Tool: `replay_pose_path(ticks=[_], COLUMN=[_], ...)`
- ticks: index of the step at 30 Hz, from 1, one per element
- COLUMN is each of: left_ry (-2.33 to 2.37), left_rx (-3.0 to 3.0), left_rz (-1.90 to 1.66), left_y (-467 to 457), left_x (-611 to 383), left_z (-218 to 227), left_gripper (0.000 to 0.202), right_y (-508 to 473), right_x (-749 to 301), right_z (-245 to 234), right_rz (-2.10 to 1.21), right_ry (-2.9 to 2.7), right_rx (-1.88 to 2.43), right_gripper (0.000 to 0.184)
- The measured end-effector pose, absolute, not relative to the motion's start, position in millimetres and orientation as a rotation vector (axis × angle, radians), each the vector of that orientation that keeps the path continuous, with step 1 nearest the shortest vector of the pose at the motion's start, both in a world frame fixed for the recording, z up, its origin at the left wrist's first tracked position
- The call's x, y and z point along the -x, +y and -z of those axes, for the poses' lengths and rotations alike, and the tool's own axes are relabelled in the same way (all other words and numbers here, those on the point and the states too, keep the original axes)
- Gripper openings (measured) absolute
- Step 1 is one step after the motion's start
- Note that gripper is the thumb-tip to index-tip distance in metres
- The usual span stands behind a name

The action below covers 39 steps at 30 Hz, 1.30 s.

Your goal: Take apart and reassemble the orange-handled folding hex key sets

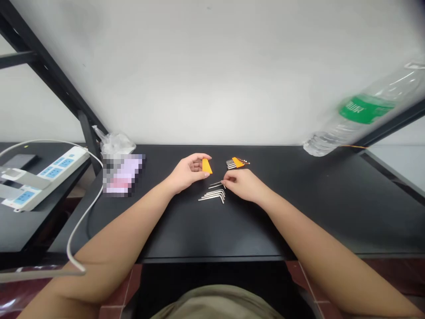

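My left hand [190, 172] grips an orange hex key holder [206, 166] between thumb and fingers, just above the black table. Across from it, my right hand [244, 183] is closed in a pinch at the bent end of a thin hex key [215, 183]. Whether that key is lifted or still lies on the table, I cannot tell. Several loose L-shaped hex keys [212, 195] lie side by side below my fingertips. Behind my right hand rests a second orange holder [237, 162] with several hex keys fitted in it.
On the black table [215, 235], a pixelated purple item [124, 175] and a crumpled plastic bag [117, 144] lie left. A large bottle [361, 110] with a green label stands right. A white power strip [49, 177] sits far left; its white cable [71, 235] loops near my left forearm.
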<state>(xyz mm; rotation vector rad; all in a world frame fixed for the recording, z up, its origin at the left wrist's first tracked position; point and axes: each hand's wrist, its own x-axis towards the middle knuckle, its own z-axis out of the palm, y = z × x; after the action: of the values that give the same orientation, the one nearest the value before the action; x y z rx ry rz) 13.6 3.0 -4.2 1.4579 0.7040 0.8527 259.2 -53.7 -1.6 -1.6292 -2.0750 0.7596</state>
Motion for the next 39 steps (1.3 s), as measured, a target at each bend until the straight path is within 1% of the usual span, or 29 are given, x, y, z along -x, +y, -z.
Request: replay_pose_path(ticks=[3,6,11,17,20,23,26,28,33,39], left_ry=[0.710,0.716,0.712,0.701,0.680,0.650,0.617,0.592,0.588,0.663], left_rx=[-1.466,-1.471,-1.484,-1.509,-1.500,-1.461,-1.391,-1.352,-1.412,-1.640], left_rz=[-0.849,-0.845,-0.851,-0.813,-0.784,-0.755,-0.727,-0.707,-0.682,-0.596], left_y=[2.9,2.7,3.2,2.2,-0.2,-3.2,-6.9,-9.6,-13.5,-12.6], left_x=[-13.7,-13.9,-14.0,-13.3,-13.2,-14.1,-16.4,-18.3,-20.9,-18.9], left_z=[4.8,5.3,6.0,3.6,1.1,0.4,1.8,2.6,2.2,0.9], left_gripper=[0.055,0.055,0.055,0.057,0.060,0.061,0.064,0.065,0.064,0.063], right_y=[-54.3,-53.7,-56.8,-64.8,-65.2,-62.7,-59.8,-58.6,-57.2,-55.1], right_x=[-258.4,-258.7,-258.3,-256.0,-255.0,-252.2,-247.5,-244.5,-241.3,-237.5], right_z=[1.1,2.1,0.2,-6.6,-7.6,-7.6,-7.6,-7.4,-3.7,2.2], right_rz=[-0.735,-0.685,-0.594,-0.712,-0.727,-0.726,-0.864,-1.003,-1.275,-1.346], right_ry=[-2.099,-2.131,-2.324,-2.396,-2.351,-2.105,-1.757,-1.603,-1.456,-1.385], right_rx=[1.673,1.646,1.450,1.356,1.330,1.367,1.359,1.309,1.228,1.249], right_gripper=[0.016,0.008,0.016,0.015,0.014,0.017,0.030,0.034,0.030,0.023])
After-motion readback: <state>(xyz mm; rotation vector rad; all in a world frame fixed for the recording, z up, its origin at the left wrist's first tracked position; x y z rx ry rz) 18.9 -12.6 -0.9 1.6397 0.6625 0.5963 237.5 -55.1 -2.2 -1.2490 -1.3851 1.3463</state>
